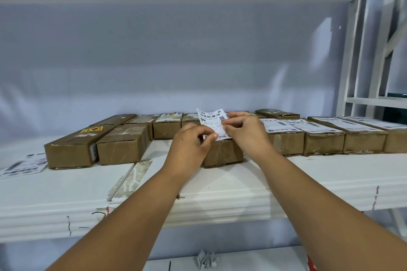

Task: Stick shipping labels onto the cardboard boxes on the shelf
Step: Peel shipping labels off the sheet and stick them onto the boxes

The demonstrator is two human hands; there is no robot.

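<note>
A white shipping label (211,119) with barcodes stands upright between both hands over a brown cardboard box (222,153) in the middle of the shelf. My left hand (190,146) pinches its lower left edge. My right hand (246,131) pinches its right edge. To the right, several boxes (323,142) carry labels on their tops. To the left, several boxes (123,144) have bare tops.
A sheet of spare labels (23,166) lies at the shelf's far left. The white shelf board (242,185) has a worn strip near its front left. A metal upright (352,61) stands at the right. Crumpled paper (206,259) lies on the lower level.
</note>
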